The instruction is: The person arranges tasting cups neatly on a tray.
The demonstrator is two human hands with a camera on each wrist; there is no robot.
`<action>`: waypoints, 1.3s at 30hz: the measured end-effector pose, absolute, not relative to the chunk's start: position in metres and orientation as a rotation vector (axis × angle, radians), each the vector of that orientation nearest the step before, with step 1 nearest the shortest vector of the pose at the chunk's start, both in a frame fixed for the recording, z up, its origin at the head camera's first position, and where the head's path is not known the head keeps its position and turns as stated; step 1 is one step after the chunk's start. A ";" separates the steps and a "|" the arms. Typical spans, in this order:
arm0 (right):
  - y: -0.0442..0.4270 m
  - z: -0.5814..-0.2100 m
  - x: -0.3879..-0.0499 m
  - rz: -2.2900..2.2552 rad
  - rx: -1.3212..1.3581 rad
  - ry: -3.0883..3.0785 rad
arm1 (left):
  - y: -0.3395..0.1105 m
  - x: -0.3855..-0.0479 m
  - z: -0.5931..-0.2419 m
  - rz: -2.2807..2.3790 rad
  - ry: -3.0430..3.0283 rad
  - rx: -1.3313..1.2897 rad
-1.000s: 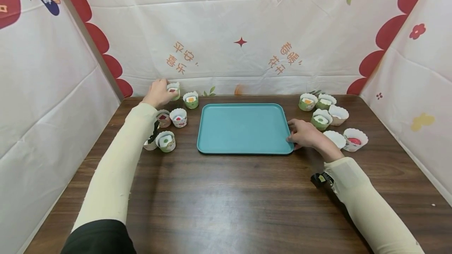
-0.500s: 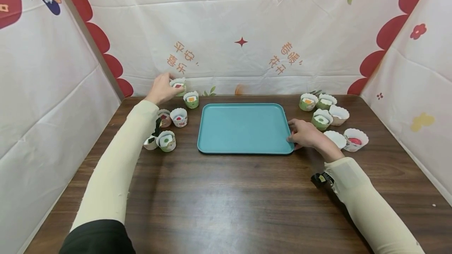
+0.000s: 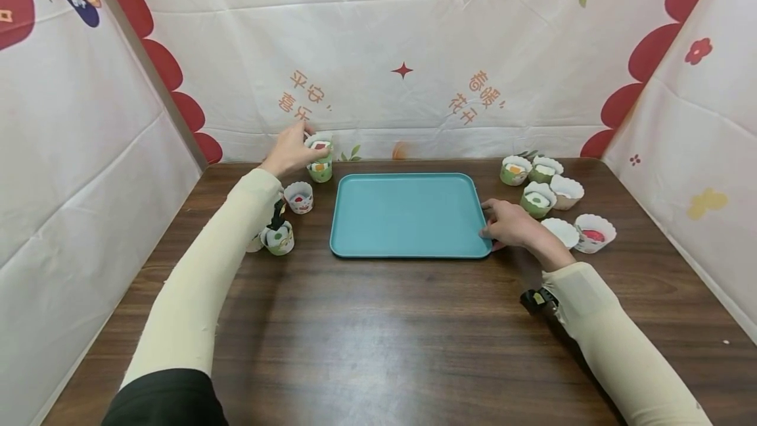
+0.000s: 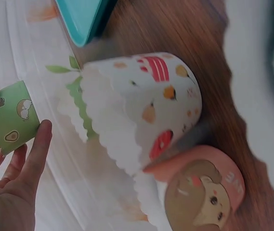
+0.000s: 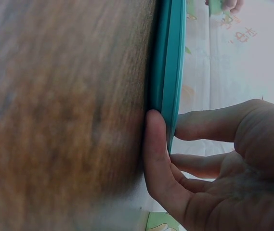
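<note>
My left hand (image 3: 291, 151) pinches a green paper cup (image 3: 322, 144) with a white and red item in it. That cup hangs just above and behind another green cup (image 3: 321, 173), overlapping it in the head view. In the left wrist view, fingers and thumb hold the green cup (image 4: 15, 115) by its two ends. My right hand (image 3: 513, 223) grips the right edge of a teal tray (image 3: 411, 215) lying flat on the table. The right wrist view shows its thumb and fingers on both sides of the tray's rim (image 5: 168, 72).
Left of the tray stand a white patterned cup (image 3: 298, 198) and a green-and-white cup (image 3: 278, 238); a pink cup (image 4: 204, 192) shows in the left wrist view. Several cups, including a white one with red inside (image 3: 594, 234), stand on the right. A printed cloth (image 3: 378, 38) hangs behind the table.
My left hand has carried the pinched green cup to the right, from behind the pink cup to over the other green cup. My right hand and the tray have stayed put.
</note>
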State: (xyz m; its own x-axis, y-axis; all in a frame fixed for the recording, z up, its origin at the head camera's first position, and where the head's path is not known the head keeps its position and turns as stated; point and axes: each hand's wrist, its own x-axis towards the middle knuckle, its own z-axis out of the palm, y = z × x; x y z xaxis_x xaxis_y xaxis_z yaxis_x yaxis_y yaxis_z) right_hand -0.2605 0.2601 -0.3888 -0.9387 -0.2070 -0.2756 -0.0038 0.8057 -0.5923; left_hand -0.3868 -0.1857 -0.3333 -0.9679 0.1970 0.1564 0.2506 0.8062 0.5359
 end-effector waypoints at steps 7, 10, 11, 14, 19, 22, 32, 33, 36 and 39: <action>0.260 -0.389 -0.260 -0.875 -0.157 2.671 | -0.174 -0.388 -0.334 -0.911 -2.910 -0.390; 0.260 -0.388 -0.260 -0.867 -0.155 2.670 | -0.170 -0.389 -0.336 -0.915 -2.919 -0.397; 0.260 -0.388 -0.260 -0.862 -0.159 2.671 | -0.168 -0.389 -0.336 -0.922 -2.923 -0.400; 0.260 -0.388 -0.260 -0.849 -0.160 2.679 | -0.163 -0.389 -0.337 -0.942 -2.922 -0.418; 0.260 -0.387 -0.260 -0.843 -0.163 2.682 | -0.155 -0.389 -0.339 -0.941 -2.929 -0.448; 0.260 -0.388 -0.260 -0.839 -0.157 2.682 | -0.151 -0.388 -0.341 -0.936 -2.948 -0.463; 0.259 -0.388 -0.261 -0.831 -0.152 2.678 | -0.139 -0.387 -0.347 -0.880 -2.983 -0.504; 0.259 -0.388 -0.261 -0.829 -0.154 2.680 | -0.138 -0.387 -0.347 -0.876 -2.985 -0.511; 0.260 -0.388 -0.261 -0.826 -0.163 2.686 | -0.134 -0.387 -0.351 -0.860 -2.998 -0.528; 0.260 -0.389 -0.261 -0.823 -0.166 2.689 | -0.131 -0.388 -0.356 -0.815 -3.011 -0.548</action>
State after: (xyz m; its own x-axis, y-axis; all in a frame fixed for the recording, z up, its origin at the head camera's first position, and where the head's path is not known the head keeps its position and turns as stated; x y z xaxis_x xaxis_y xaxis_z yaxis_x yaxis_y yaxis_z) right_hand -0.2609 0.2597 -0.3888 -0.9410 -0.2027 -0.2711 -0.0161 0.8269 -0.5622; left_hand -0.3876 -0.1305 -0.3559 -0.9399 0.3353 0.0652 0.3223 0.8076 0.4938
